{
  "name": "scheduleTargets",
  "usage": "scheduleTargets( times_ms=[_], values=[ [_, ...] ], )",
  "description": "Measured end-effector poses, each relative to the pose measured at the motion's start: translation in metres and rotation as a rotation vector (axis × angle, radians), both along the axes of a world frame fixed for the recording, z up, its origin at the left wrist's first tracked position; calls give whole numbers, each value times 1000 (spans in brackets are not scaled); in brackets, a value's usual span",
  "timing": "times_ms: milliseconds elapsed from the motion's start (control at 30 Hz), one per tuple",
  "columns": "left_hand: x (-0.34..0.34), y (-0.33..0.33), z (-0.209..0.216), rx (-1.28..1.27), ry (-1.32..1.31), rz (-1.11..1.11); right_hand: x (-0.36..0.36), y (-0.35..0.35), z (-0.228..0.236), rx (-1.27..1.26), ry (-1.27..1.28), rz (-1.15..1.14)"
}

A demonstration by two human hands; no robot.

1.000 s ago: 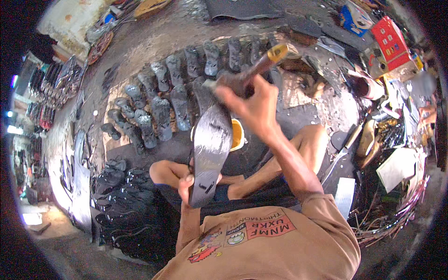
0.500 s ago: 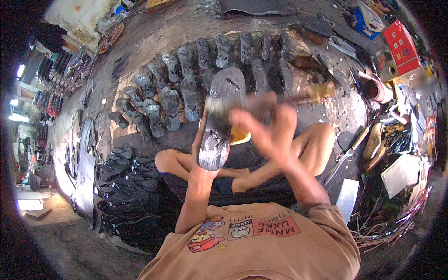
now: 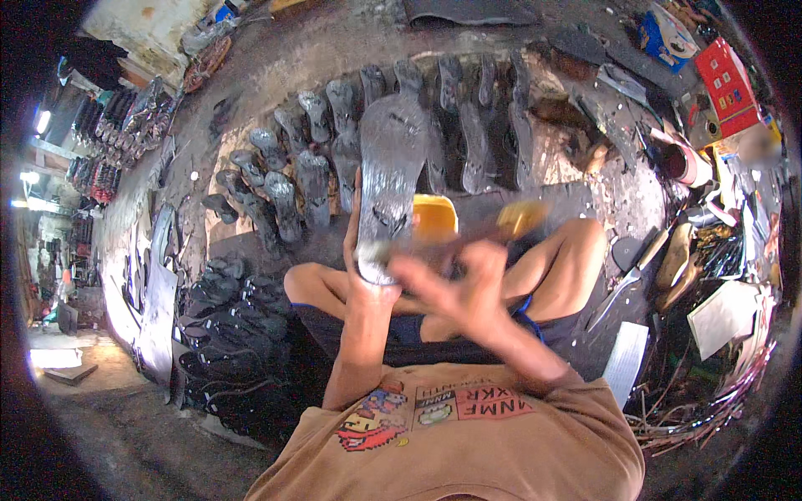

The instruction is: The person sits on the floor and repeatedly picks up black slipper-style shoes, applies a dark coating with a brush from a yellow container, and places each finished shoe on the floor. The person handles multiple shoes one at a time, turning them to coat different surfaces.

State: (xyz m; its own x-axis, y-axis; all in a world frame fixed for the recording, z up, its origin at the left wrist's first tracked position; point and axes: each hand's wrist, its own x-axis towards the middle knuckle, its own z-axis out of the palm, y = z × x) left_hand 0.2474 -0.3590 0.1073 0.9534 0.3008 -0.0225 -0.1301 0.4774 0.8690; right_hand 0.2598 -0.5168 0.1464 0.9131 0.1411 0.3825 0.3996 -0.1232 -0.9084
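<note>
My left hand [image 3: 372,292] is closed around the heel end of a black sandal sole [image 3: 391,150], held up with its broad face toward me. Wet-looking shiny streaks cover much of that face. In my right hand [image 3: 455,280] is a brush [image 3: 447,248], blurred by motion, its pale bristle end against the heel of the sole. The brush's yellowish far end sticks out to the right. Just behind the sole, partly hidden, stands a yellow container [image 3: 436,219]. My crossed legs lie beneath both hands.
Rows of black soles [image 3: 313,179] lie on the ground ahead. A heap of black sandals [image 3: 230,334] sits at my left. To my right are a knife [image 3: 626,275], a red box [image 3: 727,88], a pinkish cylinder [image 3: 689,165] and scrap strips [image 3: 710,417].
My right hand has drawn the brush toward me, from the middle of the sole down to its heel. The sole is now tilted more squarely toward me, revealing more of the yellow container.
</note>
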Motion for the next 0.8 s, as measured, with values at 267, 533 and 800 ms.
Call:
scheduleTargets(
  times_ms=[267, 533, 800],
  values=[
    [4, -1, -3, 69, -10, 38, 37, -16, -17, -98, -227, -60],
    [17, 6, -19, 103, -32, -25, -28, -2, -9, -92, -424, 352],
    [-17, 15, -47, -685, 110, -204, 73, -16, 6, -288, -121, 117]
  ],
)
